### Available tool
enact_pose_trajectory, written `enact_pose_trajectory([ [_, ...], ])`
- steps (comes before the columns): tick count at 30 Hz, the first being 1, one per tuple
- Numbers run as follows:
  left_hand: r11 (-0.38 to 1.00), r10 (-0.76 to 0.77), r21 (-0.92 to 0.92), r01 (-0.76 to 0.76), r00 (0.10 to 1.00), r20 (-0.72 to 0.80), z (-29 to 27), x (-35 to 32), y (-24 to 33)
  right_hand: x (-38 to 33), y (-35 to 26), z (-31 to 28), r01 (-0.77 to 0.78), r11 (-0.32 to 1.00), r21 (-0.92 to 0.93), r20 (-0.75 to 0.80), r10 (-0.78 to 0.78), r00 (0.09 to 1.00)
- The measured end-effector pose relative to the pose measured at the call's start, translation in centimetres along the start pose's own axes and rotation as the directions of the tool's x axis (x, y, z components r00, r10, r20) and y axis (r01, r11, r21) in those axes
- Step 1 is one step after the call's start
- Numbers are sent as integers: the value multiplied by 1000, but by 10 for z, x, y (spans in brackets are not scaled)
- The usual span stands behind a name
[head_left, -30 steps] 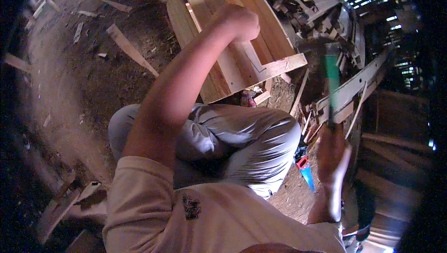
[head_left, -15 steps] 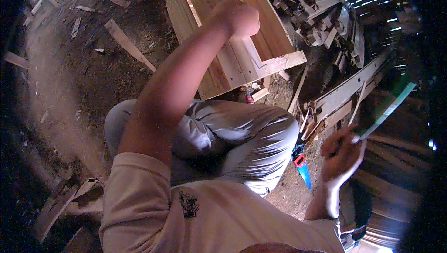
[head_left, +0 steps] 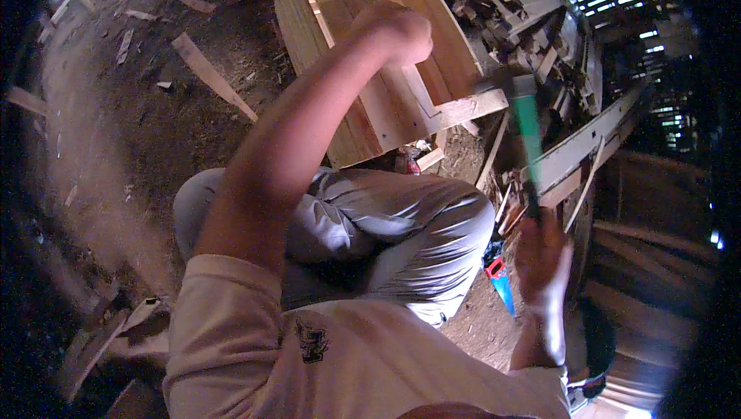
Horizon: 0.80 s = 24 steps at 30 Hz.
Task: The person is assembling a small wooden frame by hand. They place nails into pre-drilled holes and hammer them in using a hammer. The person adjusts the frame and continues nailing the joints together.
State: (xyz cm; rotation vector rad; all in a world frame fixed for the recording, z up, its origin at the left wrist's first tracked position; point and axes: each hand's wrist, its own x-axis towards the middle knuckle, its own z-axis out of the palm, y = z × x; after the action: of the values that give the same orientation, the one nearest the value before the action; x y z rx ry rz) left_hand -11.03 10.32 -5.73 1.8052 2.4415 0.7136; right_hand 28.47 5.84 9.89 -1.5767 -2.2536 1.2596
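Hammer point(head_left: 527, 122) motion-blurred, right hand point(head_left: 543, 255) gripping it

**Dirt floor and its litter**

From my feed, the dirt floor point(head_left: 131, 157) carried everything. A long wood offcut point(head_left: 212, 76) lay on it at the left, with smaller chips point(head_left: 123, 45) scattered near. A stack of planks point(head_left: 370, 72) rested ahead, a heap of scrap wood point(head_left: 509, 2) beyond it, and a blue tool point(head_left: 500, 284) by my knee.

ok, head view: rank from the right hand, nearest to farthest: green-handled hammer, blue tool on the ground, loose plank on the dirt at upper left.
1. Green-handled hammer: held in the right hand, rising above it.
2. Blue tool: on the ground just left of that hand, beside the knee.
3. Loose plank: far across on the dirt, upper left.
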Motion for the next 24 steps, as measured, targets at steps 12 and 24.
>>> enact_pose_trajectory([
  [12,998,-20,56,12,989,143,-13,2,6,-5,2,-3,201,963,178,-350,-130,928],
  [24,998,-25,60,14,983,181,-39,-8,16,-9,-14,14,435,871,229,-395,-325,859],
])
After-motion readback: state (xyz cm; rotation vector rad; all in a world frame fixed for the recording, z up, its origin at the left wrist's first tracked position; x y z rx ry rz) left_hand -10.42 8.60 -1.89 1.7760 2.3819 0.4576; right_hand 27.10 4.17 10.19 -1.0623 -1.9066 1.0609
